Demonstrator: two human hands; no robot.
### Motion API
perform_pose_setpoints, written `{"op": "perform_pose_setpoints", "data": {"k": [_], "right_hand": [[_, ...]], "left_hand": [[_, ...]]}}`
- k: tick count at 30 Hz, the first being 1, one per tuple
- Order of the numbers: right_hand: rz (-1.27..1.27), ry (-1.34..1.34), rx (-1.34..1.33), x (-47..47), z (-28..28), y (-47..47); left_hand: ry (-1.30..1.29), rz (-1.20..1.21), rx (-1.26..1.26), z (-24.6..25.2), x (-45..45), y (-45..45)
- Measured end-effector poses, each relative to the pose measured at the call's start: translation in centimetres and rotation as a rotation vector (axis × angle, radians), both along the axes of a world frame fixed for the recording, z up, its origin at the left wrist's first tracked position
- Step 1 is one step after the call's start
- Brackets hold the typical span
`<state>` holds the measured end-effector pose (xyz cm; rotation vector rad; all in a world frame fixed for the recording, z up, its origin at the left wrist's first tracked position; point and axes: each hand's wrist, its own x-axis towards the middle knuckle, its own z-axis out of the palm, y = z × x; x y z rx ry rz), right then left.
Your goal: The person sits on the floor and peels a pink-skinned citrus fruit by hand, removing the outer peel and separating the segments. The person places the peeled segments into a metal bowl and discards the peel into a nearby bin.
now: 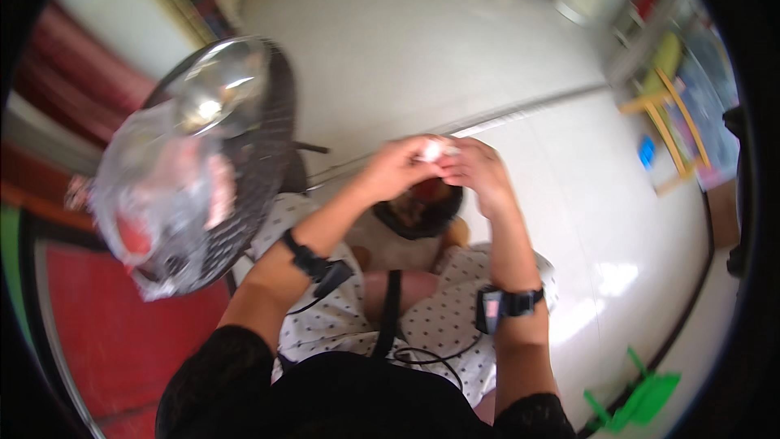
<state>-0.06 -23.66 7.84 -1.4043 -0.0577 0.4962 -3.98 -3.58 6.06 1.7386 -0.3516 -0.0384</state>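
Note:
In front of me my left hand (pixel 399 166) and my right hand (pixel 478 171) meet, fingertips together. Between them they grip a small pale object (pixel 433 151), too bright and blurred to identify. Directly beneath is a bin with a black liner (pixel 420 233), partly hidden by my hands, and reddish and brown scraps (pixel 409 204) show inside it. To my left, a dark woven-textured round tabletop (pixel 259 164) carries a shiny metal bowl (pixel 228 82) and a clear plastic bag (pixel 152 177). Pinkish items (pixel 219 189) lie in or beside that bag.
Both forearms wear black straps (pixel 510 303) with devices and cables. A small green plastic stool (pixel 643 399) stands at lower right. Further right are a wooden frame (pixel 664 116) and a blue object (pixel 646 151) on the pale floor (pixel 548 207). A raised strip (pixel 530 108) crosses the floor ahead.

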Motion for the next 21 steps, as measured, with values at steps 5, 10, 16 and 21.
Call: {"op": "perform_pose_setpoints", "data": {"k": [5, 10, 16, 21], "right_hand": [[-0.034, -0.054, -0.049, -0.2, 0.0, 0.8], [0.023, 0.055, 0.258, -0.3, -0.1, 1.8], [0.074, 0.013, 0.249, -0.2, -1.1, 2.1], [0.067, 0.082, 0.336, -0.2, -0.7, 1.7]], "left_hand": [[0.159, -0.014, -0.29, 0.3, 0.9, -0.6], [0.216, 0.037, -0.133, -0.2, 1.5, -0.2], [0.268, 0.067, -0.185, -0.9, 1.2, 0.1], [0.298, -0.005, -0.263, -0.5, 0.6, 1.3]]}}
